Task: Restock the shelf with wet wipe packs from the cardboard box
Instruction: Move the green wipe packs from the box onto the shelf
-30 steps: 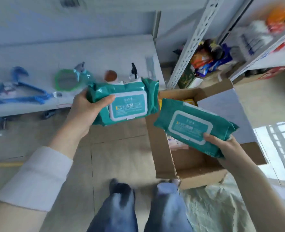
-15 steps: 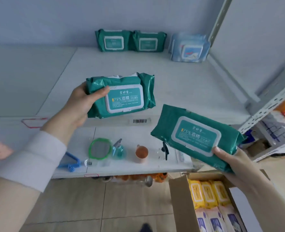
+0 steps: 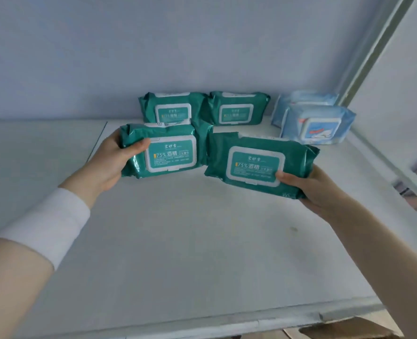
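Currently: left forearm enters from the lower-left corner, white cuff [image 3: 48, 223] at the wrist, reaching forward over the shelf [image 3: 202, 253]. Left hand [image 3: 114, 162] grasps the left green pack [image 3: 163, 152] by its left end, thumb laid across the front beside the label, fingers hidden behind. The pack faces the camera, roughly level, toward the back of the shelf. Cannot tell whether its lower edge touches the board.

Just beside it, their ends overlapping in view, is the right green pack [image 3: 258, 165], tilted with its right end lower. Right hand [image 3: 310, 189] grips its lower-right corner, thumb on the label edge, fingers underneath. Right forearm runs in from the lower-right corner.

At the shelf's back edge, against the wall: first rear green pack [image 3: 170, 108] and second rear green pack [image 3: 236, 107] standing side by side, then blue packs [image 3: 317, 124] near the back-right corner. A flap of the cardboard box [image 3: 349, 331] shows below the shelf's front edge, at right.
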A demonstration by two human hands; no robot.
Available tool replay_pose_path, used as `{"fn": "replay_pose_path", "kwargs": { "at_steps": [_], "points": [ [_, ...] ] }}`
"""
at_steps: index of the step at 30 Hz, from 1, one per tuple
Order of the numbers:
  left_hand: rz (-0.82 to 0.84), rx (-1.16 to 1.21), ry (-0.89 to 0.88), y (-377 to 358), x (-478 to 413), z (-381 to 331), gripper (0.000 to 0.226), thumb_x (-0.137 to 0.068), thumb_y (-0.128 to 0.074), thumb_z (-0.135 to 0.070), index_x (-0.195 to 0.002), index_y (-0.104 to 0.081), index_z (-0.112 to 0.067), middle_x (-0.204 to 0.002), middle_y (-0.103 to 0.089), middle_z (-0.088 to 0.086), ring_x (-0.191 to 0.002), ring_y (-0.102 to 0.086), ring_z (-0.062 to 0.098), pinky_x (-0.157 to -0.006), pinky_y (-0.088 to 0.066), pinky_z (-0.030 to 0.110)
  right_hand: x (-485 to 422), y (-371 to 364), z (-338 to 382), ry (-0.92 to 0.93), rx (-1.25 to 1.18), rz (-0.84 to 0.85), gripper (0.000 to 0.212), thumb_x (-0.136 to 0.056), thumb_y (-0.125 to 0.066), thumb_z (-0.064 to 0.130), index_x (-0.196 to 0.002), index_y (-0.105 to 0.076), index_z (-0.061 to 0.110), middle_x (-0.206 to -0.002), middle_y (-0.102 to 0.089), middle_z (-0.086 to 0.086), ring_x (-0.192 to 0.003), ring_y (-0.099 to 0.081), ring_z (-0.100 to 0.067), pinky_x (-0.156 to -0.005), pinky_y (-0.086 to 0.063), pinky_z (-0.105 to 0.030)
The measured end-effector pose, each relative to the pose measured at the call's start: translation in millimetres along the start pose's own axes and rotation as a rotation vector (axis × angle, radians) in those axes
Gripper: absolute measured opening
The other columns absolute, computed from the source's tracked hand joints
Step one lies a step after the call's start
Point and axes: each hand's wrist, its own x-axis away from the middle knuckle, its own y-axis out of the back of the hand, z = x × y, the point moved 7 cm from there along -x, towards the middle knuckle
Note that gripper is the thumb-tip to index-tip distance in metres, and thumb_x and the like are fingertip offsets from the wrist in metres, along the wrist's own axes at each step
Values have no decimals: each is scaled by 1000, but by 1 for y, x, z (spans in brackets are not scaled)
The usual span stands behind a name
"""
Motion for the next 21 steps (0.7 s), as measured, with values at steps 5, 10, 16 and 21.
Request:
{"fn": "replay_pose_path", "kwargs": {
  "at_steps": [5, 10, 16, 21],
  "points": [
    [50, -47, -17, 17, -77, 15, 20, -83, -61, -11, -99, -59, -24, -96, -69, -8, -82, -68, 8, -62, -58, 24, -75, -7, -3, 16, 43, 25, 45, -67, -63, 1, -110, -59, 13, -101, -74, 1, -91, -71, -16, -71, -58, -25],
    [91, -87, -36, 22, -128, 25, 23, -83, -60, -9, -100, -60, -25, -90, -73, -16, -84, -68, 3, -71, -57, 19, -131, 2, -4, 29, 133, 20, 43, -72, -64, 1, -112, -59, 16, -105, -72, 2, -99, -68, -18, -75, -57, -24],
    [8, -322, -176, 16, -146, 19, 42, -80, -68, -9, -117, -54, -22, -99, -62, -20, -81, -60, -17, -67, -45, 1, -166, 12, 6, 178, 301, -195, 60, -73, -70, -9, -123, -45, 14, -114, -61, 5, -106, -59, -16, -81, -55, -26],
    [-71, -451, -189, 17, -140, 17, 57, -78, -72, -16, -128, -46, -22, -116, -56, -7, -101, -57, 3, -82, -46, 12, -164, 5, 2, 216, 365, -283, 70, -76, -71, -4, -133, -33, 12, -126, -55, -2, -115, -55, -19, -97, -48, -39]
  ]
}}
